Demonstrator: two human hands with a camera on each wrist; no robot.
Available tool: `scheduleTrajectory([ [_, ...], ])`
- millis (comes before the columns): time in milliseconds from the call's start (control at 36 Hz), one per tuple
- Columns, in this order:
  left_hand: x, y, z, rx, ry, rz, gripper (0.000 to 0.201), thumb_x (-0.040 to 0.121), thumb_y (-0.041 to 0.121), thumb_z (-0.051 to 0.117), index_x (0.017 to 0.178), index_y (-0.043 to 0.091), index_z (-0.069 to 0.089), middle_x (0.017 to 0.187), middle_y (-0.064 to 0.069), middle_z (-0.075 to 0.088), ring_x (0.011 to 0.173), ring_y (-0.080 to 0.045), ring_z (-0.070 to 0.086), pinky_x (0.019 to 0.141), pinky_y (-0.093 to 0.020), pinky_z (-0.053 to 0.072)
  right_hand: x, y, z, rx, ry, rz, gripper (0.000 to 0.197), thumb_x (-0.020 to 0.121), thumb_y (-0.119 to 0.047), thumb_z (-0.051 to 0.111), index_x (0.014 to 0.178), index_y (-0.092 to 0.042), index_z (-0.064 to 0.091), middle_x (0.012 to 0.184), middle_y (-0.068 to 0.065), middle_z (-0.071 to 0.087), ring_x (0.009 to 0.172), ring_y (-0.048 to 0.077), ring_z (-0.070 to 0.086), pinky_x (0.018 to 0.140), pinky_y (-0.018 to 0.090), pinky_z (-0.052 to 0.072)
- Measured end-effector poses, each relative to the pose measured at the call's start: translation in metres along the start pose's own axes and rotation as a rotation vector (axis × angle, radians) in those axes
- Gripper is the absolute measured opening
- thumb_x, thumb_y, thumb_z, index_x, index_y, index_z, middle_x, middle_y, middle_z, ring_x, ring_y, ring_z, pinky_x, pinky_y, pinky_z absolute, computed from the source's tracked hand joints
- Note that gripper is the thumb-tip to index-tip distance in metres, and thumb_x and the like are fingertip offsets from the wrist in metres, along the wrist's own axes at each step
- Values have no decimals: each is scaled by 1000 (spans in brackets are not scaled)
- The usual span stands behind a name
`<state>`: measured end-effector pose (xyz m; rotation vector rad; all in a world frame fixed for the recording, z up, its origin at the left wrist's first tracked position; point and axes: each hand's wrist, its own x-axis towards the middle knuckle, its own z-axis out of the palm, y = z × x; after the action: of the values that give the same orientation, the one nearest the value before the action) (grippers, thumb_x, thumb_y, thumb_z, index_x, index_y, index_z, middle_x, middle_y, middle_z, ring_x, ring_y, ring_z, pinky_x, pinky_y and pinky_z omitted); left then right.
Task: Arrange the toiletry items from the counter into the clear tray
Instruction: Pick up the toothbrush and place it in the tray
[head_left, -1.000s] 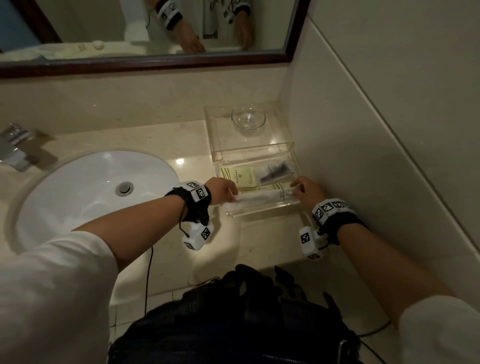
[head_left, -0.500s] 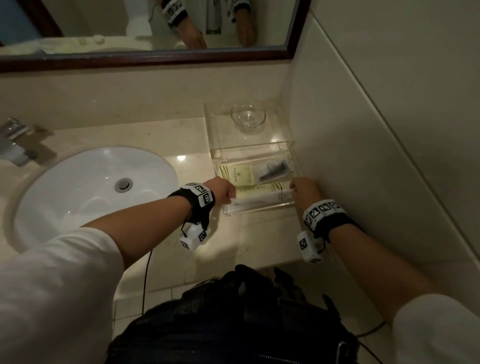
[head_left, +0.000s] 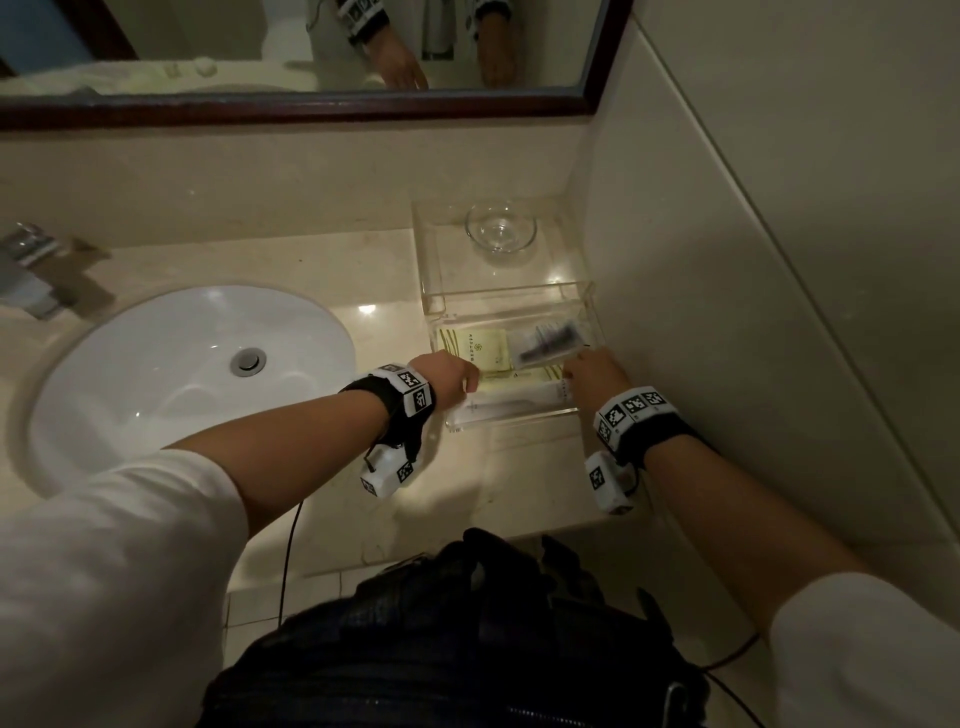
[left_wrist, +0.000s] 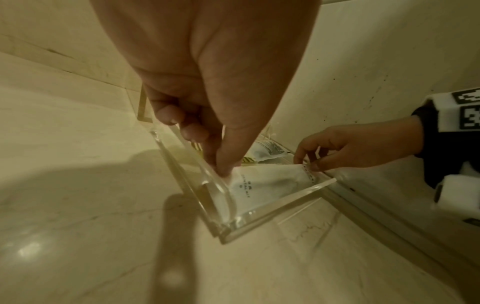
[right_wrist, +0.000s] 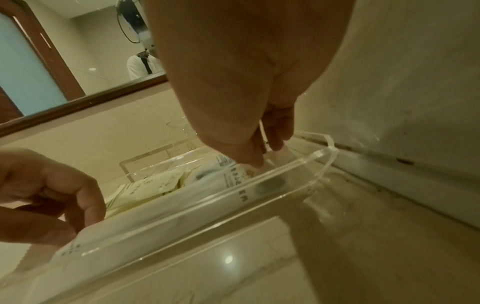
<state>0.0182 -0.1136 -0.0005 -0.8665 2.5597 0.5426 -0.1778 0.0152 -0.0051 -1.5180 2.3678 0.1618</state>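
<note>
Both hands have drifted slightly inward since a second ago; the long white packet (head_left: 511, 404) sits lower behind the front wall of the clear tray (head_left: 511, 422). Left hand (head_left: 451, 375) pinches the packet's left end between thumb and fingertips (left_wrist: 225, 167); right hand (head_left: 592, 370) pinches the right, serrated end. Each grip is grasping the packet, neither let go.

Packet lies lengthwise along the tray's front edge, inside it. Behind it in the same tray: a pale yellow sachet (head_left: 475, 348) and a clear bag with a dark comb (head_left: 548, 343). A glass dish (head_left: 500, 227) stands on the clear riser behind, in the corner of the counter (head_left: 322, 478).

Step in hand: seating the last long item. Next move probably calls for pressing it flat, then freeing both ends without dragging it back out. No other loose toiletries visible on the counter.
</note>
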Motion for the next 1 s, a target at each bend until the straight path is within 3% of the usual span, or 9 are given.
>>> scheduleTrajectory([
  [111, 2, 1, 2, 29, 17, 38, 32, 85, 10, 48, 110, 26, 62, 117, -3, 60, 105, -24, 58, 79, -30, 48, 1, 2, 6, 3, 64, -67, 22, 83, -11, 53, 97, -23, 67, 108, 5, 62, 106, 25, 52, 88, 32, 42],
  [306, 6, 1, 7, 30, -9, 73, 32, 87, 11, 48, 115, 22, 59, 120, -5, 58, 110, -26, 56, 90, -34, 49, 3, 3, 6, -90, 2, -139, 31, 89, -14, 50, 112, -28, 65, 119, 3, 60, 119, 26, 42, 96, 38, 36],
  [722, 4, -2, 12, 64, 64, 117, 33, 89, 8, 47, 116, 19, 61, 114, -6, 61, 106, -26, 58, 87, -35, 49, -2, 11, 14, -22, 59, -197, 38, 81, -10, 60, 114, -28, 67, 118, -3, 57, 118, 20, 44, 96, 34, 34],
  [1000, 1, -9, 11, 79, 76, 139, 35, 88, 6, 45, 116, 19, 61, 116, -6, 58, 106, -27, 58, 85, -33, 49, -2, 14, 18, 77, 94, -214, 36, 83, -5, 55, 110, -22, 70, 110, 0, 61, 110, 21, 51, 90, 35, 40],
])
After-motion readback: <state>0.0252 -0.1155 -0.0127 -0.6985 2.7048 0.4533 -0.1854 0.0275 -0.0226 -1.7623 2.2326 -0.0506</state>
